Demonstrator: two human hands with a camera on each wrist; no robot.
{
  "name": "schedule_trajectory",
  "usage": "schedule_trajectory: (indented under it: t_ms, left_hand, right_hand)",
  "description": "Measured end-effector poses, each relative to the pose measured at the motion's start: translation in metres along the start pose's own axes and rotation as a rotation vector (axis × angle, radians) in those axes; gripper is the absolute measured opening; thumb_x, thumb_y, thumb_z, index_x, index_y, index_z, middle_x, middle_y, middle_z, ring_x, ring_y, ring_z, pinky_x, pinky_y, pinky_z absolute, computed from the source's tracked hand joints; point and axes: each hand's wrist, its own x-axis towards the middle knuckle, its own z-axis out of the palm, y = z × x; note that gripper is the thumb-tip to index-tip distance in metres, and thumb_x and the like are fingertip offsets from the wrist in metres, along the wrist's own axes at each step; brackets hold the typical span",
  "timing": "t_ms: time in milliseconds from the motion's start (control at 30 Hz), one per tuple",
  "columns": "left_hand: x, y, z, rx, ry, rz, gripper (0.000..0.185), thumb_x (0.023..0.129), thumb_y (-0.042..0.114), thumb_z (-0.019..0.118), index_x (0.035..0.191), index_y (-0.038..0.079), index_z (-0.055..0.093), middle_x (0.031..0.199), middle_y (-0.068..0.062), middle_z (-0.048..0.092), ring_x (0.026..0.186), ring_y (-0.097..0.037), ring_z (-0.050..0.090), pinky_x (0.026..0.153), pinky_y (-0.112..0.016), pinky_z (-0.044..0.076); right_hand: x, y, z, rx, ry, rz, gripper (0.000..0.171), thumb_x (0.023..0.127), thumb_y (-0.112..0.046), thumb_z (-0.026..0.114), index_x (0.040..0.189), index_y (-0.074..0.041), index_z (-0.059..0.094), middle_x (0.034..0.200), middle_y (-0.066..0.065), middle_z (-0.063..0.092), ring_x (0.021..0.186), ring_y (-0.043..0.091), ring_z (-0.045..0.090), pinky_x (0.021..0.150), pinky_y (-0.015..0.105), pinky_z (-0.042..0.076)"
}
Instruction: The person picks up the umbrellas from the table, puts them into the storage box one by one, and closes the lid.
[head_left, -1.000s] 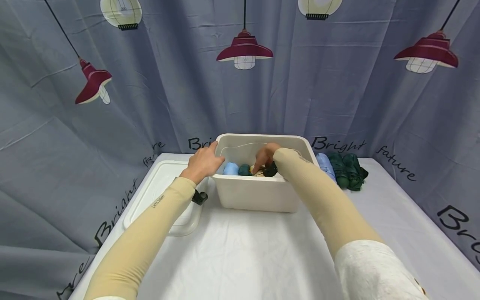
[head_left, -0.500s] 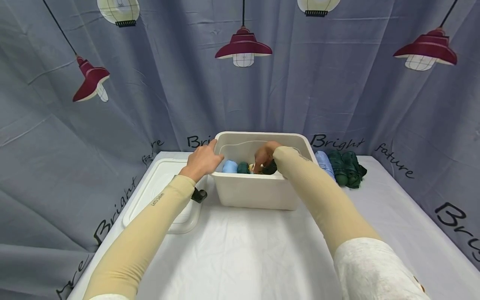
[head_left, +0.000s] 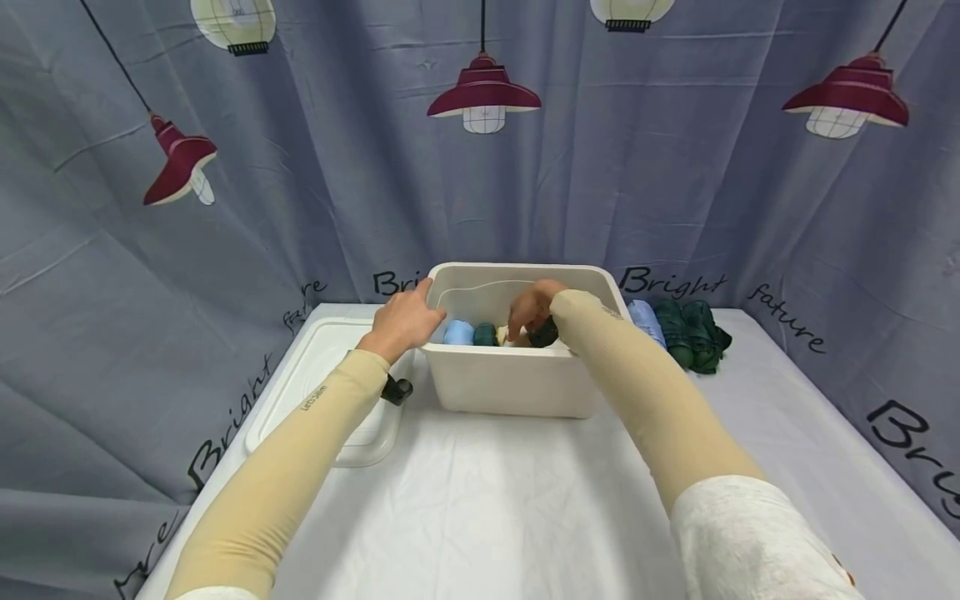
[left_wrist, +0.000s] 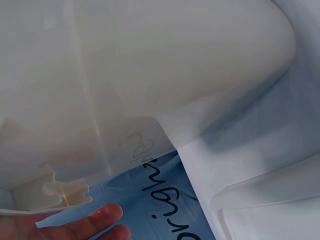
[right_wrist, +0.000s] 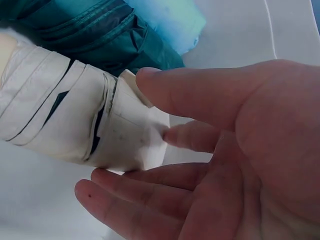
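Observation:
A cream plastic storage box (head_left: 510, 385) stands near the back of the table. My left hand (head_left: 405, 323) holds its left rim, thumb over the edge inside and the other fingers outside. My right hand (head_left: 531, 308) is down in the box. In the right wrist view its thumb and fingers are spread around the end of a cream rolled fabric bundle (right_wrist: 65, 110) with dark strips; the thumb touches its edge. A dark green roll (right_wrist: 90, 37) and a light blue roll (right_wrist: 172, 20) lie beside it. Another dark roll (head_left: 543, 333) is partly hidden by the right arm.
The white lid (head_left: 341, 458) lies on the table left of the box. To the right lie a light blue roll (head_left: 645, 323) and dark green rolls (head_left: 693, 336). A grey-blue curtain (head_left: 337, 167) with printed lamps hangs around the table.
Inside the box my right hand has shifted slightly right and its fingers have lifted a little off the cream bundle. My left hand stays on the rim. The head view has tilted slightly.

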Motion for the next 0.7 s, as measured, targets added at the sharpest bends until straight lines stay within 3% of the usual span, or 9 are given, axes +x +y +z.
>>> schedule_trajectory:
  t_ms: [67,133,167,333,700]
  left_hand:
    - [0.000,0.001,0.000,0.001,-0.003,0.001,0.072,0.096,0.044,0.048,0.160,0.018,0.027,0.149,-0.016,0.051,0.133,-0.037,0.052,0.094,-0.056,0.049]
    - [-0.001,0.001,-0.001,0.002,-0.006,0.000,0.072,0.096,0.044,0.048,0.160,0.018,0.027,0.150,-0.016,0.051,0.133,-0.037,0.052,0.094,-0.055,0.049]
    - [-0.001,0.001,-0.001,0.002,-0.006,0.000,0.072,0.096,0.044,0.048,0.160,0.018,0.027,0.150,-0.016,0.051,0.132,-0.037,0.052,0.094,-0.055,0.049]
    - [-0.002,0.000,-0.001,0.004,-0.010,-0.001,0.072,0.096,0.044,0.047,0.160,0.018,0.027,0.150,-0.016,0.050,0.132,-0.036,0.053,0.094,-0.056,0.049]
    - [-0.001,0.000,-0.001,0.001,-0.008,0.019,0.072,0.097,0.044,0.047,0.160,0.018,0.027,0.149,-0.018,0.051,0.129,-0.037,0.055,0.091,-0.055,0.050]
  right_hand:
    - [-0.004,0.001,0.000,0.012,0.000,-0.007,0.041,0.098,-0.021,0.060,0.134,-0.002,0.059,0.116,0.010,0.059,0.097,0.020,0.051,0.087,0.025,0.046]
    - [-0.007,0.001,-0.002,0.034,-0.003,-0.012,0.058,0.099,-0.020,0.059,0.150,0.003,0.043,0.146,0.015,0.049,0.123,0.028,0.052,0.106,0.033,0.044]
    - [-0.009,0.001,-0.002,0.039,-0.004,-0.016,0.063,0.099,-0.020,0.058,0.153,0.004,0.036,0.153,0.019,0.043,0.129,0.030,0.051,0.112,0.036,0.041]
    - [-0.021,0.001,-0.006,0.063,0.016,-0.002,0.070,0.100,-0.022,0.057,0.158,0.000,0.026,0.154,0.025,0.041,0.138,0.037,0.048,0.117,0.045,0.035]
    - [-0.066,0.011,-0.012,0.053,0.082,-0.044,0.074,0.101,-0.028,0.058,0.160,-0.005,0.022,0.157,0.021,0.040,0.137,0.038,0.050,0.109,0.047,0.045]
